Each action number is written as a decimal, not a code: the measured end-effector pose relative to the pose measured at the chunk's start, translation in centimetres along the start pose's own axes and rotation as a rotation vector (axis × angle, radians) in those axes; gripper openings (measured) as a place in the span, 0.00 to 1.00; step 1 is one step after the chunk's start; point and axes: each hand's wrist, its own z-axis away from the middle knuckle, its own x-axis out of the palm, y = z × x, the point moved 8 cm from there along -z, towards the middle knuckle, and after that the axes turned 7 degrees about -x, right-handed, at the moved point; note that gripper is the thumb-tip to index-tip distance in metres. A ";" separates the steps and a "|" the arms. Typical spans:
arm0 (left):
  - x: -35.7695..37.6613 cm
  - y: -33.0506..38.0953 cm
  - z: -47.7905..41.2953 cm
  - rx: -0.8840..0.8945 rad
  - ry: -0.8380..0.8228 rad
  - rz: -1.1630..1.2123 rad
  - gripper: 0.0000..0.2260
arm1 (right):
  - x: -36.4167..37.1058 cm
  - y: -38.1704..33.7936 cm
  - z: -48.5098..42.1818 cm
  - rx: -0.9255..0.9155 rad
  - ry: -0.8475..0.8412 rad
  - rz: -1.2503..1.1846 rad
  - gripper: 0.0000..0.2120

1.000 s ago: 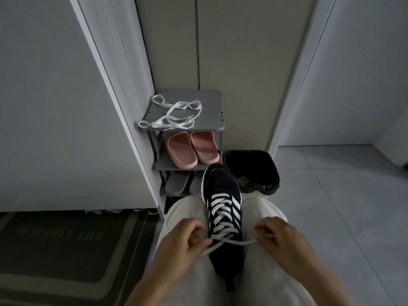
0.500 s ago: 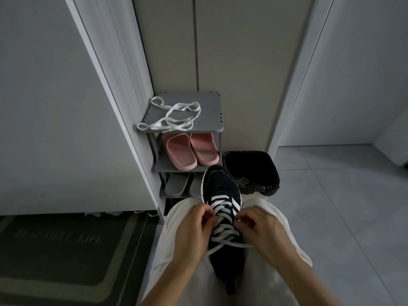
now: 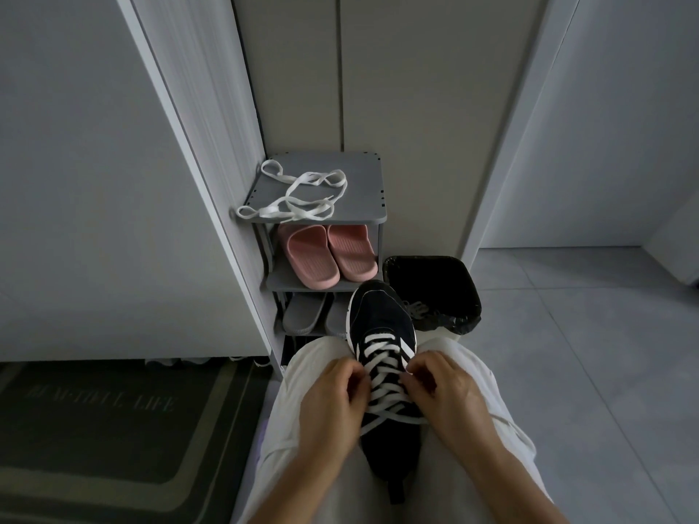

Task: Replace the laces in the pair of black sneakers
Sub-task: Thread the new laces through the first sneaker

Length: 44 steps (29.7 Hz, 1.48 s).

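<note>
The black sneaker (image 3: 380, 319) lay lengthwise on the person's lap, toe pointing far toward the shoe rack (image 3: 359, 183) and heel near the body, cradled between the thighs of the pale trousers (image 3: 469, 361). A white lace (image 3: 386, 376) criss-crossed its eyelets, and its strands crossed loosely over the tongue at the near end of the lacing. The left hand (image 3: 333, 402) had its fingers curled in on the lace at the left edge of the rows. The right hand (image 3: 450, 391) pinched it likewise at the right edge.

The other sneaker was out of view. Spare white laces (image 3: 299, 198) lay in a tangle on the rack's top shelf, partly hanging over its left near corner.

Several things looked liable to go wrong. With nothing but the thighs steadying it, the sneaker could roll or slide off under an uneven tug. Pulling harder on one side would probably leave the free ends unequal, or drag one back through an eyelet. The flat lace could twist as a row was tightened, and the dim light would make that easy to miss. The overhanging spare laces might slip to the floor if the rack were knocked.
</note>
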 end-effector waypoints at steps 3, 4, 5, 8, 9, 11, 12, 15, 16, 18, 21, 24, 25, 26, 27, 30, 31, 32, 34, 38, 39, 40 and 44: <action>0.0 0.2 0.5 0.036 -0.050 0.047 0.06 | -0.1 -0.2 0.2 -0.022 -0.061 -0.065 0.05; 0.1 0.4 0.6 0.049 -0.059 0.032 0.06 | 0.1 -0.5 0.3 -0.030 -0.084 -0.069 0.05; 0.1 0.5 0.6 0.049 -0.059 0.018 0.06 | 0.2 -0.8 0.3 -0.040 -0.093 -0.072 0.05; 0.1 0.6 0.0 0.008 -0.065 0.006 0.05 | 0.6 -1.1 0.1 -0.034 -0.095 -0.043 0.07; 0.2 0.6 -0.3 -0.003 -0.080 -0.013 0.04 | 0.7 -1.3 -0.1 -0.047 -0.101 -0.026 0.08; 0.4 0.6 -0.8 -0.032 -0.119 -0.028 0.03 | 0.9 -1.5 -0.2 -0.069 -0.113 0.013 0.08; 0.5 0.4 -0.8 -0.056 -0.142 -0.012 0.02 | 1.1 -1.6 -0.3 -0.061 -0.124 0.034 0.07; 0.5 -0.6 -0.7 -0.145 -0.193 0.147 0.06 | 0.9 -1.3 -0.3 -0.041 -0.119 0.082 0.06; 0.4 -0.8 -0.5 -0.169 -0.199 0.209 0.06 | 0.7 -1.0 -0.3 -0.015 -0.116 0.074 0.05; 0.3 -0.8 -0.4 -0.187 -0.210 0.288 0.05 | 0.5 -0.6 -0.2 0.007 -0.133 0.021 0.04; 0.5 -0.6 -0.4 -0.187 -0.255 0.285 0.05 | 0.9 -1.3 -0.2 -0.030 -0.165 -0.043 0.03; 0.5 -0.5 -0.6 -0.174 -0.280 0.226 0.08 | 1.1 -1.1 -0.4 0.025 -0.176 -0.040 0.03; 0.5 -0.6 -0.6 -0.179 -0.290 0.224 0.08 | 1.2 -0.9 -0.5 0.053 -0.187 -0.038 0.04; 0.5 -0.6 -0.7 -0.187 -0.304 0.230 0.08 | 1.2 -0.7 -0.6 0.075 -0.204 -0.039 0.04; 0.6 -0.7 -0.8 -0.190 -0.317 0.231 0.09 | 1.3 -0.7 -0.6 0.087 -0.220 -0.043 0.04; 0.6 -0.6 -0.9 -0.178 -0.336 0.221 0.08 | 1.5 -0.9 -0.8 0.092 -0.268 -0.025 0.02; 0.5 -0.5 -1.0 -0.169 -0.336 0.232 0.09 | 1.6 -0.9 -0.7 0.092 -0.282 -0.029 0.04; 0.4 -0.5 -1.0 -0.157 -0.337 0.250 0.09 | 1.7 -0.8 -0.7 0.095 -0.296 -0.039 0.07; 0.3 -0.5 -0.9 -0.142 -0.346 0.282 0.09 | 1.6 -0.5 -0.4 0.120 -0.314 -0.074 0.11; 0.2 -0.8 -1.1 -0.136 -0.331 0.249 0.09 | 1.2 -0.4 -0.2 0.153 -0.326 -0.109 0.10; 0.2 -0.9 -1.1 -0.136 -0.322 0.240 0.09 | 1.0 -0.6 -0.3 0.149 -0.324 -0.114 0.09; 0.1 -0.8 -1.1 -0.136 -0.314 0.241 0.09 | 0.8 -0.9 -0.4 0.144 -0.324 -0.111 0.07; 0.4 -0.5 -1.2 -0.105 -0.277 0.201 0.08 | -0.7 -1.8 -0.8 0.089 -0.328 -0.016 0.04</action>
